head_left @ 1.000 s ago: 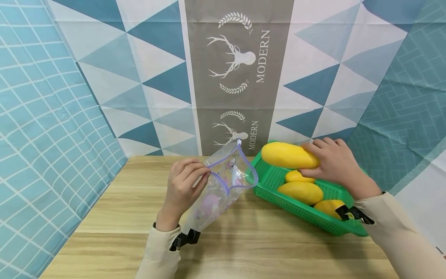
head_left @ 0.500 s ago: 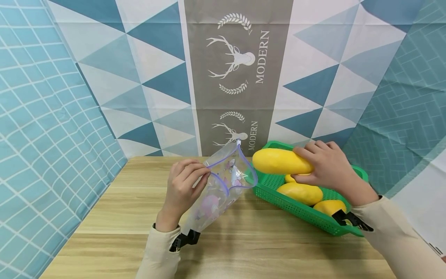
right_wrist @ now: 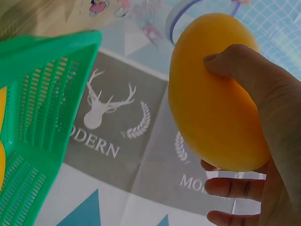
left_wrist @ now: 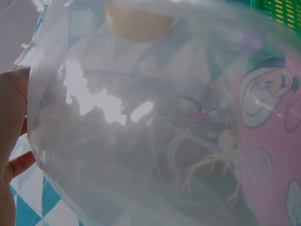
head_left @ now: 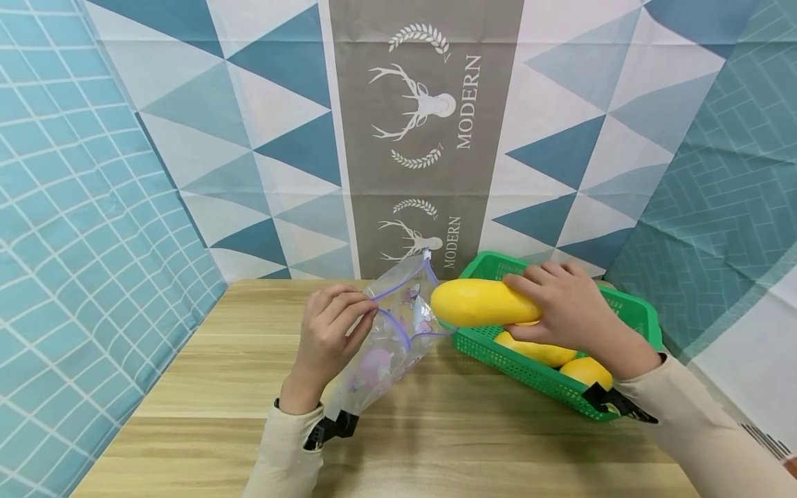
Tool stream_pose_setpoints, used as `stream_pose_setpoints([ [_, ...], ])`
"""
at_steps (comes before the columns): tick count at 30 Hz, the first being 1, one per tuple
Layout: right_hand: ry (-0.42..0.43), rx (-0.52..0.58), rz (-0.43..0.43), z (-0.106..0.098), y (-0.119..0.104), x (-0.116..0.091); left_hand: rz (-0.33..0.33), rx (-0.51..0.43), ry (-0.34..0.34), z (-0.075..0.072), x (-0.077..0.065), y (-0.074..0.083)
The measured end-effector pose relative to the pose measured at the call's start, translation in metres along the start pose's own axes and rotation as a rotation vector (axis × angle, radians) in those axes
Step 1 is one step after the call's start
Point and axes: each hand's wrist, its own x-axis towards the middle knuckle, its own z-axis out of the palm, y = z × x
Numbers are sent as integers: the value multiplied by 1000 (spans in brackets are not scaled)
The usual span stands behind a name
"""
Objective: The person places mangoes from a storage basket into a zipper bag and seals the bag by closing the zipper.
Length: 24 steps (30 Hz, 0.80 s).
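Note:
My left hand (head_left: 330, 332) pinches the purple-edged rim of a clear zip bag (head_left: 380, 366) printed with cartoon figures. The bag's mouth gapes toward the right, and its slider sits at the top corner. My right hand (head_left: 563, 304) grips a yellow mango (head_left: 479, 302) by one end, thumb on one side and fingers on the other. The mango's free end overlaps the bag's mouth in the head view. In the left wrist view the bag (left_wrist: 141, 117) fills most of the picture, with part of the left hand (left_wrist: 14, 141) at its edge.
A green plastic basket (head_left: 529, 370) stands on the wooden table (head_left: 436, 443) at the right, below the right hand. More mangoes (head_left: 588, 371) lie in it. A patterned wall covering (head_left: 429, 138) rises behind the table.
My right hand has carried the mango left and slightly down, from over the basket to the bag's mouth. The left hand and bag have stayed nearly still.

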Motion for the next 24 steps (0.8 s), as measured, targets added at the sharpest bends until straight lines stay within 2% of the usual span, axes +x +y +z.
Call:
stream_pose_setpoints([
  [12, -75, 0, -4, 0, -14, 10, 6, -13, 1, 3, 1, 2],
  [24, -72, -12, -30, 8, -23, 19, 7, -20, -9, 6, -1, 5],
])
